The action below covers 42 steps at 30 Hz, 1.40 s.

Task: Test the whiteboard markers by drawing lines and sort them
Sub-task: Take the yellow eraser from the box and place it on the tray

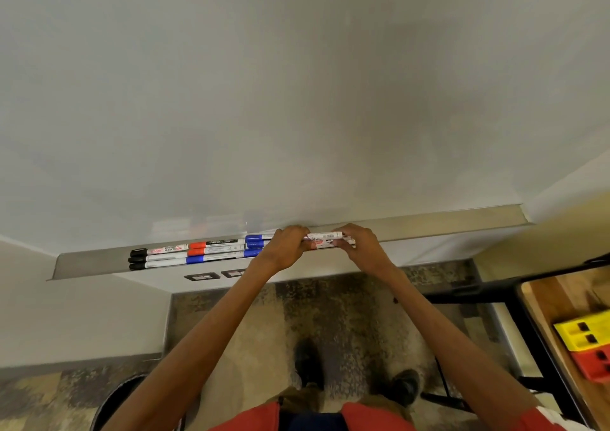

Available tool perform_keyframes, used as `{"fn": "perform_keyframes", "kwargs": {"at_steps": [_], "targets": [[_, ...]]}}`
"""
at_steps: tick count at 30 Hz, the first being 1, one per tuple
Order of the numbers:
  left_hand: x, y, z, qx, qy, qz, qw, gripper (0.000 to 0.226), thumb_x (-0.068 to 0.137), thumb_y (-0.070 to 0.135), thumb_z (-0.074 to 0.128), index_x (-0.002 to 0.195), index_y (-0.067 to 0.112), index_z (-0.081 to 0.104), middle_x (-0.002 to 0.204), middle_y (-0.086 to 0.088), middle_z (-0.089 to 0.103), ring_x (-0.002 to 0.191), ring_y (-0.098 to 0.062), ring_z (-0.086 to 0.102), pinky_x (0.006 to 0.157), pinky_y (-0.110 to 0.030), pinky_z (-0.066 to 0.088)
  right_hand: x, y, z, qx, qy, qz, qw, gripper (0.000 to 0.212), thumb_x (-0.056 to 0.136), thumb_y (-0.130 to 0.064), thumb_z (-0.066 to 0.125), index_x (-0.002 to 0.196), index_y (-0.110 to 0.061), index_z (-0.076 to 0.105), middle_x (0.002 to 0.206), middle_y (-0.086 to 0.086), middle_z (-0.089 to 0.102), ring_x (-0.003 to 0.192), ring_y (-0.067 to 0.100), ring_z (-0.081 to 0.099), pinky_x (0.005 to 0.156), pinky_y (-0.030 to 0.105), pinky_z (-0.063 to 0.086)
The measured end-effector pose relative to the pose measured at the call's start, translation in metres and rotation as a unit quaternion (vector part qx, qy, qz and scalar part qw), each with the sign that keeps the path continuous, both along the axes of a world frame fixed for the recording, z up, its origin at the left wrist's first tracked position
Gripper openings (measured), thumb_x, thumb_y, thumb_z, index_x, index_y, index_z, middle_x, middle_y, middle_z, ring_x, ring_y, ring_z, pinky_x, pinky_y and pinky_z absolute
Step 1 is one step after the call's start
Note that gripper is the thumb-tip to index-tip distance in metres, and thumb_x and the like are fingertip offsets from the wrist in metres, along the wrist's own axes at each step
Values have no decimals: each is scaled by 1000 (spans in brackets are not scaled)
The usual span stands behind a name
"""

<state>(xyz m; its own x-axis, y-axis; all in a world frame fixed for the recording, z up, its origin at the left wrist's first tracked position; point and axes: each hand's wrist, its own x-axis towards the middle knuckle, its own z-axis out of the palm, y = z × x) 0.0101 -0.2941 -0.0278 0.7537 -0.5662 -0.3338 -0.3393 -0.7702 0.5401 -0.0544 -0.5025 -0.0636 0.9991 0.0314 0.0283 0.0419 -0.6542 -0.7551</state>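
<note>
Two hands, the left hand [286, 245] and right hand [360, 245], both grip a white-barrelled whiteboard marker [325, 235] just above the long silver metal tray [462, 220] beneath the blank white whiteboard [297, 84]. Black-, red- and blue-capped markers [198, 253] lie in rows in the tray's left part, over mottled grey-beige carpet [346, 315].

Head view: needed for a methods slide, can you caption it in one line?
A person's left hand and right hand grip one marker over the whiteboard tray, beside rows of capped markers.

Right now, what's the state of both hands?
Left hand: grips one end of the white marker.
Right hand: grips the other end of it.
</note>
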Motion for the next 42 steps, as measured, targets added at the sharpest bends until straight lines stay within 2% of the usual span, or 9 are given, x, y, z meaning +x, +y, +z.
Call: {"fn": "perform_keyframes", "kwargs": {"at_steps": [2, 5, 8, 11, 17, 23, 32, 38, 42], "targets": [[1, 6, 2, -27, 6, 11, 1000, 30, 103, 32, 49, 119, 10, 62, 109, -12, 64, 98, -26, 58, 86, -40, 46, 3, -7, -3, 4, -8, -20, 1000, 18, 94, -10, 63, 110, -9, 71, 104, 6, 68, 93, 19, 63, 83, 29, 50], [-1, 20, 5, -86, 6, 65, 994, 36, 107, 36, 33, 114, 11, 59, 98, -5, 59, 87, -20, 53, 78, -35, 46, 7, -21, -6, 22, -28, -80, 996, 20, 95, -7, 60, 110, -13, 71, 107, 4, 68, 95, 14, 61, 85, 25, 48], [-3, 36, 0, -94, -17, 85, 992, 40, 107, 35, 28, 109, 9, 58, 92, -8, 58, 83, -24, 53, 76, -42, 48, 10, -28, -15, -4, -7, -100, 995, 18, 95, -10, 59, 109, -16, 70, 108, 2, 67, 99, 18, 59, 84, 24, 42], [-1, 48, -8, -65, -37, 93, 993, 33, 107, 30, 34, 117, 10, 58, 98, -9, 57, 90, -26, 52, 81, -44, 48, 12, -23, -25, -34, 25, -101, 994, 19, 96, -11, 59, 109, -15, 71, 110, 3, 68, 102, 21, 56, 82, 20, 35], [-2, 58, -15, -42, -67, 106, 991, 29, 104, 26, 45, 127, 14, 60, 110, -10, 56, 102, -27, 53, 84, -47, 52, 9, -12, -40, -65, 54, -91, 992, 20, 97, -12, 58, 111, -17, 71, 110, 4, 70, 107, 23, 54, 89, 30, 42], [0, 59, -22, -24, -93, 128, 987, 28, 103, 27, 49, 128, 21, 61, 114, -7, 58, 113, -26, 51, 99, -49, 37, 9, -7, -42, -100, 45, -70, 992, 21, 96, -13, 60, 111, -22, 71, 107, -1, 71, 105, 21, 55, 89, 38, 46], [-4, 45, -22, -25, -118, 143, 982, 29, 103, 24, 49, 130, 20, 61, 122, -8, 58, 119, -25, 47, 100, -42, 31, 18, -7, -34, -170, 35, -39, 984, 26, 95, -5, 55, 105, -23, 71, 103, -3, 70, 108, 22, 52, 88, 36, 37], [-6, 35, -27, -35, -123, 139, 982, 30, 101, 18, 52, 129, 17, 64, 120, -8, 58, 116, -26, 48, 95, -35, 34, 16, 0, -32, -147, 42, -33, 988, 29, 91, -1, 61, 108, -22, 72, 105, -1, 71, 111, 22, 54, 96, 41, 42], [-6, 22, -28, -93, -102, 143, 980, 29, 99, 13, 57, 126, 13, 65, 117, -10, 60, 110, -25, 54, 95, -38, 49, 9, -1, -32, -110, 43, -71, 991, 39, 88, 3, 60, 121, -17, 68, 117, 4, 69, 116, 26, 54, 100, 42, 42]]}}
